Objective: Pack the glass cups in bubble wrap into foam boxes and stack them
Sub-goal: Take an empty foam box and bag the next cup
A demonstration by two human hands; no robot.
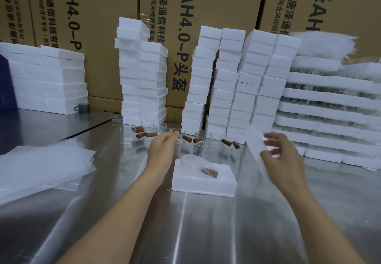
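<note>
Taking the open box [204,181] as the middle of my dial, the wrap [41,164] lies in a loose heap of sheets at 9 o'clock on the surface [206,232], with a low foam pile [49,78] behind it at 10. At 11 to 1 o'clock a row of bare cups [127,138] stands with brown corks [151,134] lying on or among them. None of these looks wrapped, so I judge most of the job is left.

Behind the row, tall stacks [226,78] of closed white foam rise at 12 o'clock; I cannot see what is in them. At 3 o'clock wider foam layers [329,109] sit with glass showing between them.

The box itself holds one wrapped cup [190,160] and a cork piece [209,172] and has no lid on, so I judge this unit packed but not closed or stacked.

My left hand [162,146] reaches out toward 11 o'clock, forearm low, fingers loosely bent with the tips at a cup rim; it holds nothing that I can make out. My right hand [282,156] is raised at 2 o'clock, fingers spread and curved about a blurred white slab [255,142], probably the lid, which it seems to grip loosely by one edge.
</note>
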